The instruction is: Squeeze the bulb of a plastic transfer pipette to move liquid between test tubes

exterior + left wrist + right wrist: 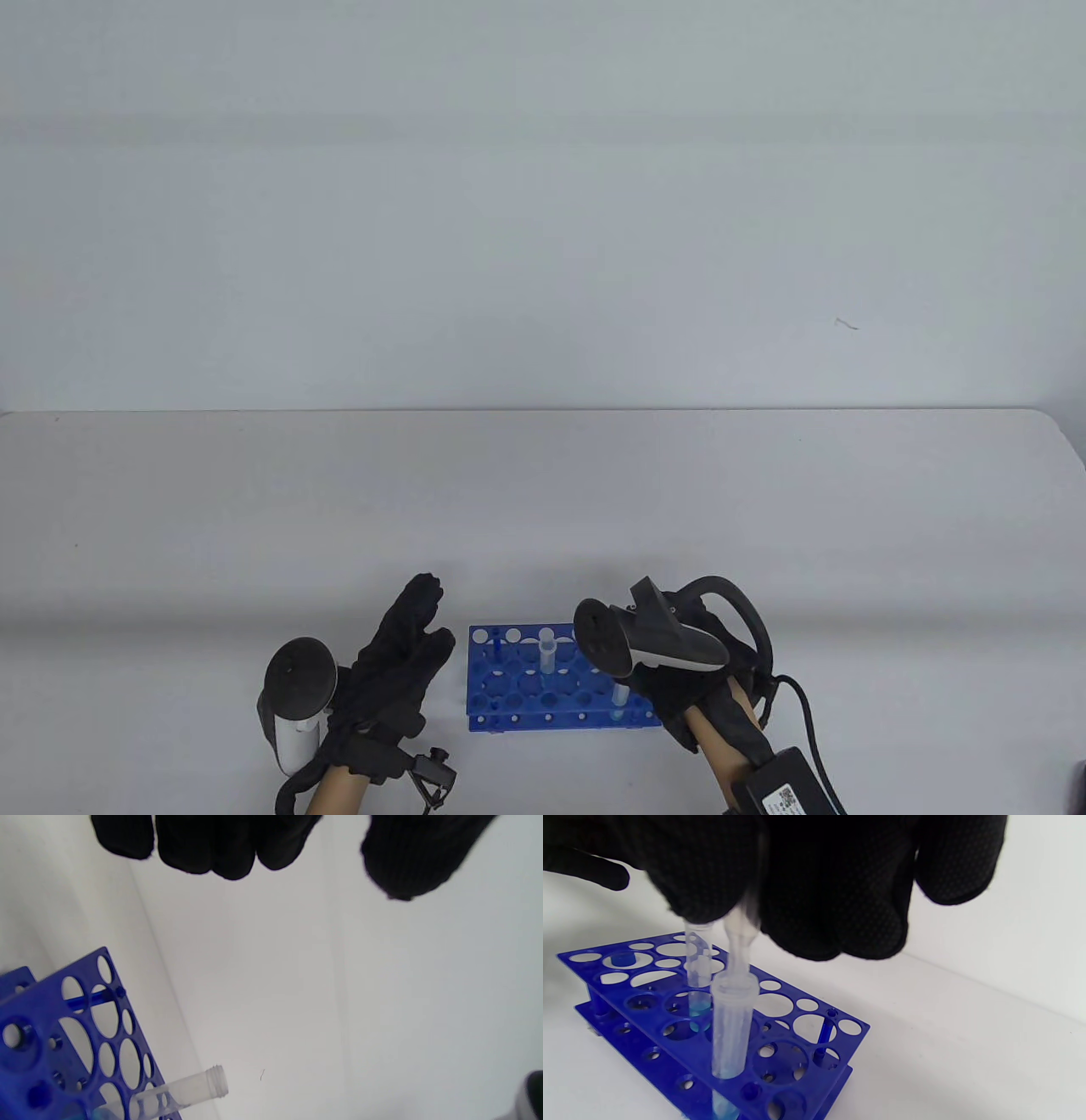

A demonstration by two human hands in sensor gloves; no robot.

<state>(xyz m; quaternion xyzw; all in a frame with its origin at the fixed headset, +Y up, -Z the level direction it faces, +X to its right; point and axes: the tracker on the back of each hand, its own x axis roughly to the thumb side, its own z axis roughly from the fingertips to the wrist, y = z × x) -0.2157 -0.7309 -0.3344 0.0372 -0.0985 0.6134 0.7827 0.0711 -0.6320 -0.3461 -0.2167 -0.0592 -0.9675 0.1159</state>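
A blue test tube rack [509, 692] stands near the table's front edge. Two clear tubes stand in it: one near the middle [547, 654], one at the front right [619, 698]. In the right wrist view my right hand [797, 887] grips the bulb of a clear plastic pipette [740, 938]. Its stem goes down into the nearer tube [731, 1018], which has blue liquid at its bottom. The farther tube [698, 984] also holds blue liquid. In the table view my right hand [679, 692] is over the rack's right end. My left hand [416, 632] is open and holds nothing, just left of the rack.
The white table's [543, 509] far edge meets a pale wall. The left wrist view shows my left fingertips [225, 853] above the bare table, with the rack's corner [63, 1027] and a tube [186, 1090] at lower left. A cable [806, 722] trails from my right wrist.
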